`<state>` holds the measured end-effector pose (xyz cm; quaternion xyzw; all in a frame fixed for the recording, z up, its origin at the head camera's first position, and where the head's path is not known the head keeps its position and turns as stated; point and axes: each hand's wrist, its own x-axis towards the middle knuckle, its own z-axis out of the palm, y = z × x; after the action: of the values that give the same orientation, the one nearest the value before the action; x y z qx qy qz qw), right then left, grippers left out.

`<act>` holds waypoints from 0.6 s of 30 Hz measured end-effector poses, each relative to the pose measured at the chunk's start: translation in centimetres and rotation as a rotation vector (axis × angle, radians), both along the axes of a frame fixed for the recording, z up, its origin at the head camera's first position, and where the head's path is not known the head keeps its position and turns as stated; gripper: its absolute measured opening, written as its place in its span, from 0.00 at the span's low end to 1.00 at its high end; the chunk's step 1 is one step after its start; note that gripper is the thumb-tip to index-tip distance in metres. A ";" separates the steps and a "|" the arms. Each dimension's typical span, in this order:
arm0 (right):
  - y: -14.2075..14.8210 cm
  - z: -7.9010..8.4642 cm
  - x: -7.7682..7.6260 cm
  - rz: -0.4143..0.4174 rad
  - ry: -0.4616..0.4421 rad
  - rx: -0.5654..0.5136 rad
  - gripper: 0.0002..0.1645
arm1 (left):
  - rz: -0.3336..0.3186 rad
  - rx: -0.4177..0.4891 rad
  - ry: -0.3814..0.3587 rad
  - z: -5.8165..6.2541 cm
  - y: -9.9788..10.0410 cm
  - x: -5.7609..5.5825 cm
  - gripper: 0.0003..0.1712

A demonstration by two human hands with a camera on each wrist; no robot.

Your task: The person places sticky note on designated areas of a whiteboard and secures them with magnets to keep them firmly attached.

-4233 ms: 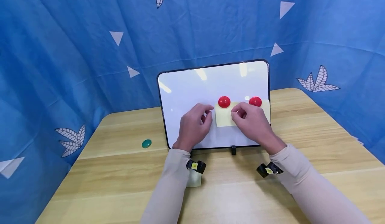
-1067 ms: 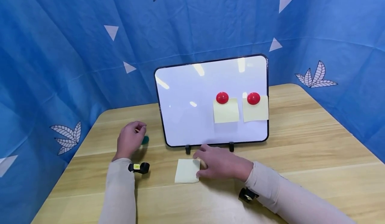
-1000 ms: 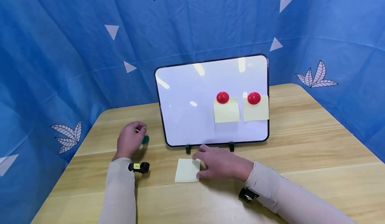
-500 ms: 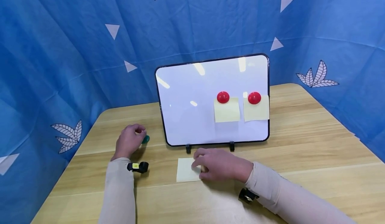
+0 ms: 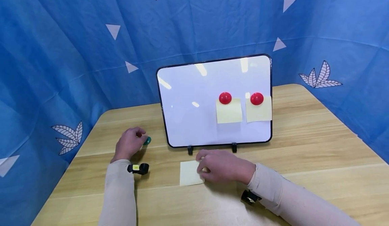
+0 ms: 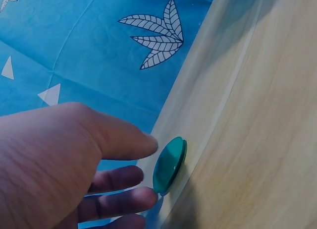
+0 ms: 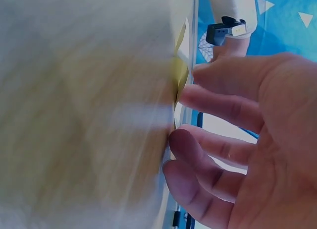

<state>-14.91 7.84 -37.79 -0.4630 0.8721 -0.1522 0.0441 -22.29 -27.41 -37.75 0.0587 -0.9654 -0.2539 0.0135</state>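
Note:
My left hand (image 5: 130, 142) hovers with relaxed fingers beside a round green magnet (image 5: 147, 140) on the table's left side. In the left wrist view the magnet (image 6: 169, 164) stands tilted by the fingertips, with no finger curled round it. In front of the whiteboard, my right hand (image 5: 223, 168) pinches the right edge of a pale yellow sticky note (image 5: 189, 173). The right wrist view has that note (image 7: 181, 73) bowed at the thumb and index fingertips; the other fingers are loosely bent. My right fingers cover the note's right edge in the head view.
The whiteboard (image 5: 188, 118) stands upright on small black feet (image 5: 190, 150). Two sticky notes hang on its right half, each under a red magnet (image 5: 225, 98). A blue curtain (image 5: 182, 23) backs the wooden table (image 5: 313, 141).
Both hands have left the whiteboard and come down to the table, left by the green magnet, right at the loose note. Lately my right fingers closed in and the note slid slightly rightward, turning.

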 end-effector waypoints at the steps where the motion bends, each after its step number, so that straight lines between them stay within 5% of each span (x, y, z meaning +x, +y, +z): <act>1: 0.0 0.0 0.0 -0.004 -0.003 -0.002 0.09 | -0.003 -0.005 -0.001 -0.1 0.0 0.0 0.18; 10: -0.2 0.2 0.1 -0.032 0.020 -0.010 0.07 | -0.016 -0.019 -0.020 -0.2 -0.3 -0.2 0.18; 18: -0.2 0.1 0.3 -0.125 -0.051 0.002 0.18 | -0.015 0.039 -0.109 0.1 -0.6 0.2 0.22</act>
<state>-14.59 7.67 -37.65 -0.4035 0.8981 -0.1655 0.0571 -22.10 -27.98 -37.61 0.0652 -0.9599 -0.2692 -0.0424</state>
